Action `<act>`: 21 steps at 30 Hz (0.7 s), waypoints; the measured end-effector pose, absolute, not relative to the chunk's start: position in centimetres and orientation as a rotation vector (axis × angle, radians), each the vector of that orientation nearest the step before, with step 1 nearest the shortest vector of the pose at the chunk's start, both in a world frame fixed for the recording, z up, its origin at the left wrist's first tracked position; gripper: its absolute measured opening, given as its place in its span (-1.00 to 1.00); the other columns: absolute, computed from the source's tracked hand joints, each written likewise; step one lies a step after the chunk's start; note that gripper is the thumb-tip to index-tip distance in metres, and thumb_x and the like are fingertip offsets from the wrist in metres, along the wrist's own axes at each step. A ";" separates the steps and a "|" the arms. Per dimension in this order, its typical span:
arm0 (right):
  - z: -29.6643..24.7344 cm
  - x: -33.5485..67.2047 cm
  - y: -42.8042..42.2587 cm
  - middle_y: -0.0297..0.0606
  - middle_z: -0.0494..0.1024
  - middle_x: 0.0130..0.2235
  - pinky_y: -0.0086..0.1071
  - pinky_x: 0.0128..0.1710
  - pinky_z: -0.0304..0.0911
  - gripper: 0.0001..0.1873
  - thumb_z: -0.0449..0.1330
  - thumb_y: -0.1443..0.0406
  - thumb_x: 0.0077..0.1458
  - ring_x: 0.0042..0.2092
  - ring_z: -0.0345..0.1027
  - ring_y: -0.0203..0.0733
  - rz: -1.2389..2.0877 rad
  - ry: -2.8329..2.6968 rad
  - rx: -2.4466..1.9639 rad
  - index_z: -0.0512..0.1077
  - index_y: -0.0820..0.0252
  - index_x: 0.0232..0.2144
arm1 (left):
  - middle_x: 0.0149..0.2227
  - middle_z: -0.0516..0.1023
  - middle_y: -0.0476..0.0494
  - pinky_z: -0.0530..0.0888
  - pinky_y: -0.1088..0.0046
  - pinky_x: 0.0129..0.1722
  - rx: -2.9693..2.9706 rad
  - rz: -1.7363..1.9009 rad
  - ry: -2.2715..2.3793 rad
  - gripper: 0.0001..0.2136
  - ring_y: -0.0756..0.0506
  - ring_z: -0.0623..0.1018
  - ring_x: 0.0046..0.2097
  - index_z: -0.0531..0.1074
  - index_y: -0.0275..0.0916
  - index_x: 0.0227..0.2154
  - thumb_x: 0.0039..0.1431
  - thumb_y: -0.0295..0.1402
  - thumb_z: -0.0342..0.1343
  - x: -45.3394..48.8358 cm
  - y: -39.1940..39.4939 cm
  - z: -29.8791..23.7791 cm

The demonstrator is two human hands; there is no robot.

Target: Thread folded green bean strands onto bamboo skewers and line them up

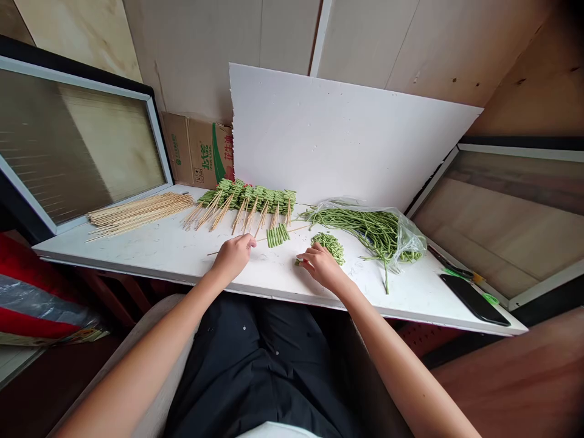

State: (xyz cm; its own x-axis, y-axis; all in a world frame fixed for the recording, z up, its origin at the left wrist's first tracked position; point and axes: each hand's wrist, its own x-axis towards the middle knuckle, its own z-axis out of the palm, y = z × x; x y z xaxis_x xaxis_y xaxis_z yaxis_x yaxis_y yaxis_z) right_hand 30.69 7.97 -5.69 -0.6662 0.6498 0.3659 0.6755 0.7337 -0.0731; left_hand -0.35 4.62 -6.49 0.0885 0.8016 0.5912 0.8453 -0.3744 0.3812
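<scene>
My left hand (233, 255) rests on the white board (159, 249), its fingers pinched on a thin wooden skewer (292, 231) that carries a small row of green bean pieces (277, 235). My right hand (320, 266) is curled, fingertips on a cut bean piece at the edge of a small heap of cut green beans (329, 244). Behind my hands lies a row of finished bean skewers (249, 201).
A bundle of bare skewers (137, 213) lies at the left. A clear plastic bag of long green beans (378, 231) sits at the right. A black phone (474, 299) and a green-handled tool (460, 272) lie at the far right. A white panel (337, 134) and a cardboard box (196, 152) stand behind.
</scene>
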 end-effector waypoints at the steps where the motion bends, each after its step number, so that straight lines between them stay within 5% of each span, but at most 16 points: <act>1: -5.8 30.8 8.1 -0.01 0.66 -0.20 -0.09 -0.07 0.30 -0.73 0.19 0.35 0.36 -0.06 0.32 0.14 -0.096 -2.568 -1.013 0.64 0.22 0.01 | -0.31 0.68 -0.15 0.51 0.36 -0.22 -2.270 -1.170 -1.729 -0.72 -0.18 0.65 -0.24 0.55 -0.22 -0.25 0.16 -0.63 -0.02 -0.4 4.6 -6.4; 7: -5.7 31.5 8.9 -0.07 0.62 -0.25 -0.12 -0.05 0.29 -0.83 0.19 0.31 0.37 -0.12 0.34 0.05 0.097 -2.431 -0.948 0.62 0.16 -0.19 | -0.34 0.67 -0.13 0.50 0.37 -0.26 -2.255 -1.190 -1.690 -0.71 -0.17 0.65 -0.26 0.54 -0.21 -0.27 0.13 -0.64 -0.01 -0.6 4.6 -6.3; 12: -4.3 32.3 9.4 -0.10 0.65 -0.11 -0.22 -0.12 0.34 -0.71 0.30 0.03 0.29 -0.08 0.46 -0.04 0.819 -2.019 -0.845 0.55 0.11 -0.20 | -0.38 0.65 -0.10 0.50 0.40 -0.29 -2.250 -1.250 -1.598 -0.73 -0.15 0.65 -0.30 0.53 -0.20 -0.28 0.13 -0.63 -0.01 -0.6 4.4 -6.0; 15: -3.7 32.5 9.4 -0.17 0.66 -0.20 -0.27 -0.18 0.35 -0.62 0.39 -0.03 0.17 -0.18 0.49 -0.12 1.174 -1.691 -0.721 0.56 0.11 -0.18 | -0.41 0.62 -0.08 0.50 0.42 -0.29 -2.261 -1.299 -1.524 -0.73 -0.13 0.65 -0.31 0.53 -0.20 -0.29 0.13 -0.63 -0.02 -0.4 4.2 -5.8; 21: -3.0 32.4 9.3 -0.26 0.64 -0.24 -0.31 -0.16 0.38 -0.64 0.52 0.01 0.02 -0.19 0.48 -0.19 1.352 -1.336 -0.607 0.64 0.06 -0.24 | -0.42 0.57 -0.05 0.48 0.46 -0.30 -2.261 -1.318 -1.403 -0.67 -0.09 0.63 -0.33 0.51 -0.21 -0.28 0.07 -0.69 -0.06 0.2 3.7 -5.5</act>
State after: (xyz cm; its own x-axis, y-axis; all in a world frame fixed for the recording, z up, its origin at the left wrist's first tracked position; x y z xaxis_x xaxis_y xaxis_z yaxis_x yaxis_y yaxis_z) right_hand 32.39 9.32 -3.02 -0.2812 0.9050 0.3191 -0.3304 0.2209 -0.9176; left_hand 0.20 3.75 -5.49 0.1656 0.6382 0.7518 0.7902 -0.5420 0.2860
